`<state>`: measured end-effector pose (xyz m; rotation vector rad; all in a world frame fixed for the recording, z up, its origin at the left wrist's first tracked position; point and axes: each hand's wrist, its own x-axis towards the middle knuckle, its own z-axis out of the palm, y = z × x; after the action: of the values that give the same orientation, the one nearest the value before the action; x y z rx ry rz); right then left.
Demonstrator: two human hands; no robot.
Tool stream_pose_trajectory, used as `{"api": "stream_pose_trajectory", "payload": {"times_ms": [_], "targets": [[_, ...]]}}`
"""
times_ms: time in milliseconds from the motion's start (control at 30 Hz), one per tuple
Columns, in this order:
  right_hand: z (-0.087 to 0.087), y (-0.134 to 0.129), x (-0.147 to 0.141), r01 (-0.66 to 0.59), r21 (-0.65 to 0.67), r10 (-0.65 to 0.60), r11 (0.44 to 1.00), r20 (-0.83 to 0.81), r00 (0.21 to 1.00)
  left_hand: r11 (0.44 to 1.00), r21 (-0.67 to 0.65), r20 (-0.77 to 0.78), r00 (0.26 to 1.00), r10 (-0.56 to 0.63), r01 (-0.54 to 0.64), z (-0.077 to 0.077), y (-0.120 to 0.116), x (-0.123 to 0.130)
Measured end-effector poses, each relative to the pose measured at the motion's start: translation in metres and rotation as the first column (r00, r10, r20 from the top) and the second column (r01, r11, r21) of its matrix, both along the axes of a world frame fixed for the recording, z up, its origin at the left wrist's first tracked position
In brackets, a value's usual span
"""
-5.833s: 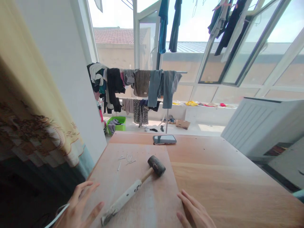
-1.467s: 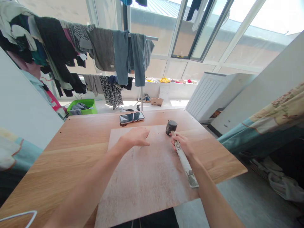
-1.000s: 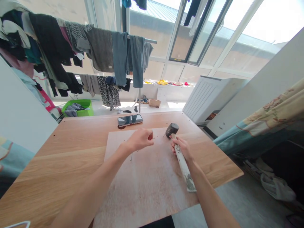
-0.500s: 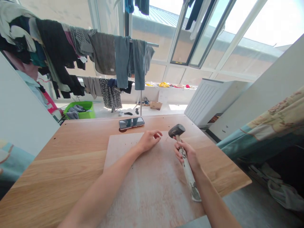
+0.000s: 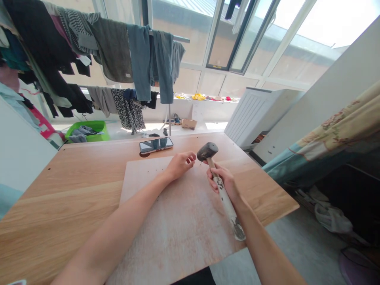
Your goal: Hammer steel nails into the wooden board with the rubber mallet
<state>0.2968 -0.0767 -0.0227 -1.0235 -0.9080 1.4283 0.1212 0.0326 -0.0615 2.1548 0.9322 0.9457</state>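
One mallet (image 5: 225, 197) is in our right hand (image 5: 227, 181), its long axis slanting across the desk (image 5: 74, 198): the black head (image 5: 208, 150) points left toward the far edge, the handle's end right toward the near edge. Our right fingers wrap the handle close below the head, which sits near the far right corner of the board (image 5: 178, 225), just beside our left hand (image 5: 180, 164). Its fingers are loosely curled; we cannot tell whether they pinch anything.

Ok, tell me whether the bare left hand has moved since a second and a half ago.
Yes: the bare left hand has moved right across the pale rectangular board, judged against the flat, dark-screened rectangular phone.
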Motion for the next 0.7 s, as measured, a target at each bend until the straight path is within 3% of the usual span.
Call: {"api": "stream_pose_trajectory", "payload": {"times_ms": [400,700], "targets": [[-0.0024,-0.0009,0.001,-0.034,0.047,0.035,0.998,-0.009,0.999,1.0,0.012,-0.012,1.0,-0.001,0.001,-0.0034,-0.0004,-0.0025],[0.0037,-0.0037,-0.0057,-0.108,0.067,0.109,0.992,-0.013,0.994,0.998,-0.056,0.033,0.999,-0.001,0.003,-0.0011,-0.001,-0.0009]]}}
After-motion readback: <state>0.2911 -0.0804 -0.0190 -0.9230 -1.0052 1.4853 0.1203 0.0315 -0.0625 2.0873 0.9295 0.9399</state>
